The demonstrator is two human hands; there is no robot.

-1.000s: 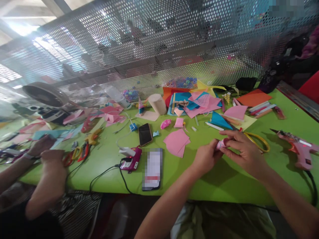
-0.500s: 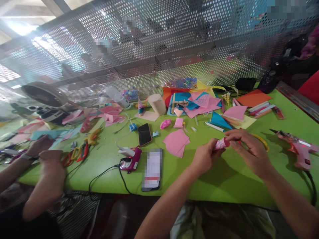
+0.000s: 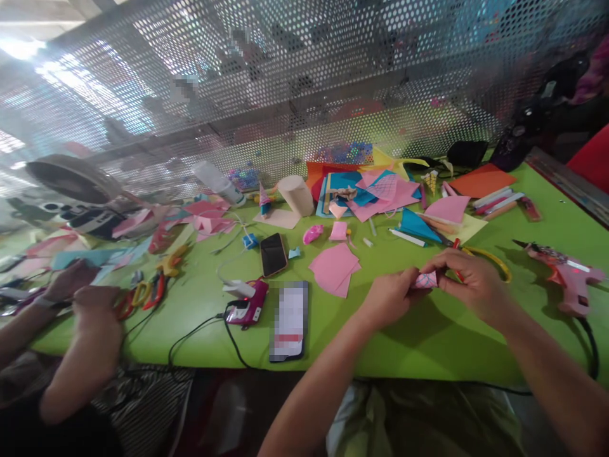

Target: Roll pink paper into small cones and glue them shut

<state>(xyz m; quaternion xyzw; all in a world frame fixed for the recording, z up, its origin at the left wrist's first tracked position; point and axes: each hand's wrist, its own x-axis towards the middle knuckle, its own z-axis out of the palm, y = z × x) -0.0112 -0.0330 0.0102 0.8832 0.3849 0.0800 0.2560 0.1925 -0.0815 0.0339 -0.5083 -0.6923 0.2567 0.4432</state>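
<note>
Between my two hands is a small rolled piece of pink paper [image 3: 426, 280] with blue and white crossing lines. My left hand [image 3: 391, 297] pinches its left end, the fingers closed around it. The fingertips of my right hand [image 3: 469, 282] grip its right end, covering part of it. Just behind my right hand lies a tool with a yellow and red handle [image 3: 503, 265], partly hidden. Pink paper pieces [image 3: 334, 270] lie flat on the table to the left of my hands. A pink glue gun [image 3: 571, 279] rests on the right.
A pale phone [image 3: 290, 320], a dark phone [image 3: 273, 255] and a magenta power box [image 3: 248, 306] with cables lie left of my hands. Coloured paper [image 3: 397, 193] is piled at the back, before a perforated metal screen [image 3: 285, 89]. A co-worker's arms [image 3: 88, 330] rest at far left.
The rolled paper has turned in my fingers, its patterned side now facing me more and its darker pink end hidden. My right fingers have bent closer around it. The view has shifted slightly.
</note>
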